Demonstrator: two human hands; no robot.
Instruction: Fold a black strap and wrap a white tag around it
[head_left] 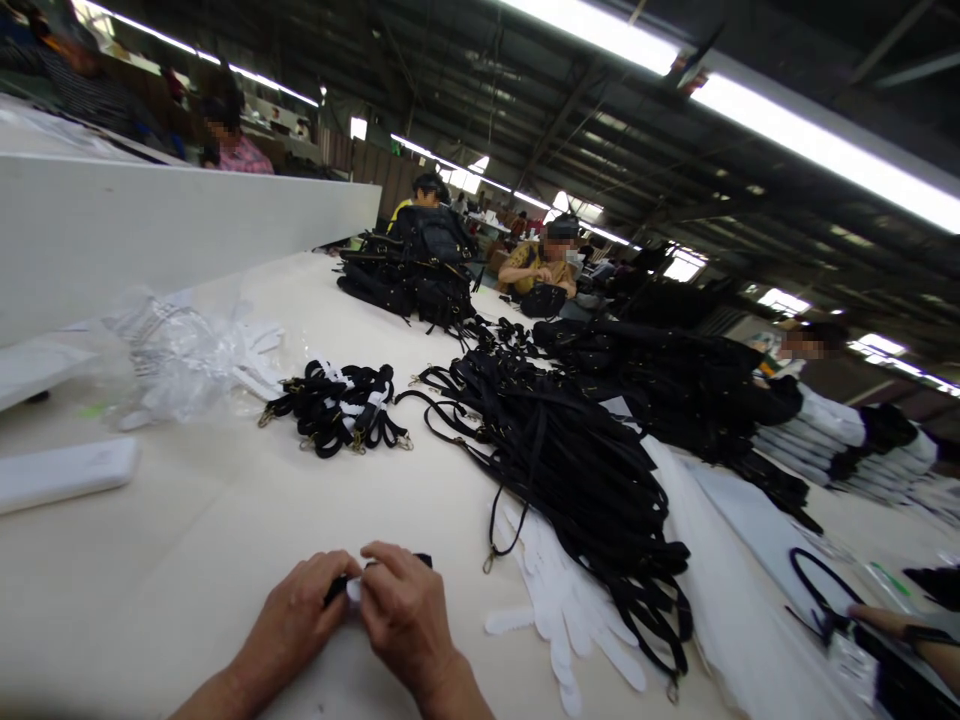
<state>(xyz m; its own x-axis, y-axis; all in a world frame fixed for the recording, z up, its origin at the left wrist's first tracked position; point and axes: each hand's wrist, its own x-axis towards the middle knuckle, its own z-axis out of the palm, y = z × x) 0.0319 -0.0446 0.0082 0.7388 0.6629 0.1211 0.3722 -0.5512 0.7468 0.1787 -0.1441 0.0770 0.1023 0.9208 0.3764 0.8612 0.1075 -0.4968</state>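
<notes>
Low over the near part of the table, my left hand [296, 610] and my right hand [409, 615] meet with their fingers closed. Between them is a folded black strap [335, 590], mostly covered by the fingers. A small white strip [354, 589] shows against it at the fingertips; how it sits around the strap is hidden. Farther off lies a group of bundled black straps [322, 400] with white bands and brass-coloured clips. To the right of my hands, loose white strips [562, 600] fan out beside a large heap of long black straps [570, 460].
Crumpled clear plastic bags [180, 350] and a white box-like object [67, 475] lie at left. Black backpacks [420, 270] are piled at the back. A white partition [172, 225] borders the table. At far right is another person's hand [885, 620]; several people sit beyond.
</notes>
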